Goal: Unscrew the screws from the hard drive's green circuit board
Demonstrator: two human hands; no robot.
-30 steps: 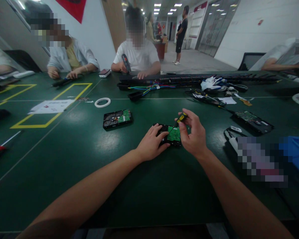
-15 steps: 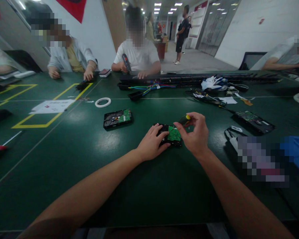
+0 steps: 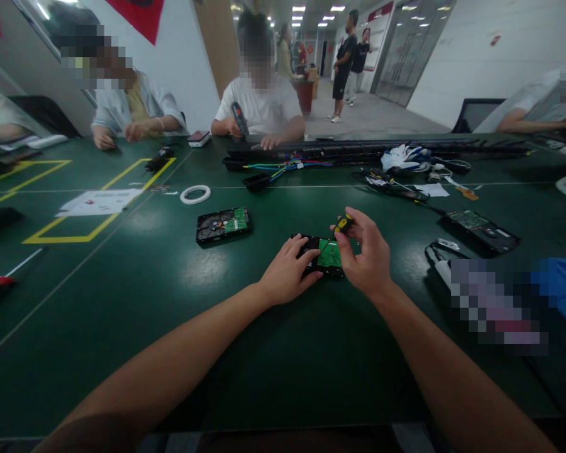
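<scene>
The drive point(image 3: 330, 254) lies flat on the tabletop point(image 3: 245, 352), its long axis running roughly left to right; the left hand point(image 3: 285, 274) covers its left part, its grip clamped on the drive, fingers spread over the top and thumb at the near edge; the right hand point(image 3: 370, 258) is at the other end, nearer the green board point(image 3: 329, 254), its grip closed round the handle of the screwdriver point(image 3: 343, 224); that handle sits above the drive's far right corner, the shaft slanting down and leftward from the fingers to the board's left side, close by a left fingertip; whether the tip touches is too small to tell; another drive point(image 3: 222, 225) lies apart, farther left.
</scene>
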